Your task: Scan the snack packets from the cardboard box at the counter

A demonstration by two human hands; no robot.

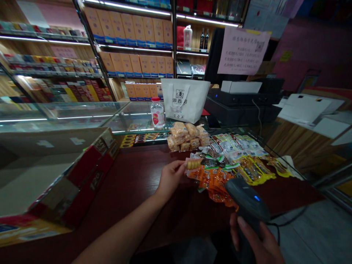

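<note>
Between thumb and fingers, my left hand (172,179) pinches a small yellowish packaged snack (194,164) above the counter. My right hand (254,236) is wrapped round the handle of a dark barcode scanner (247,201), which shows a blue light. Orange snack packets (213,181) lie in a heap just beyond the scanner's head. Dark packets with green edges (220,159) and yellow-edged packets (254,170) lie behind them. Farther back are silvery-white packets (238,145) and a pile of wrapped light-brown snacks (187,136).
An open cardboard box (95,176) stands at the left of the dark red counter (132,179). A white bag (185,99) and a red-capped bottle (157,113) stand on the glass case. Behind the goods is a monitor (216,55) with a paper sign (243,51). A cable (277,227) trails at right.
</note>
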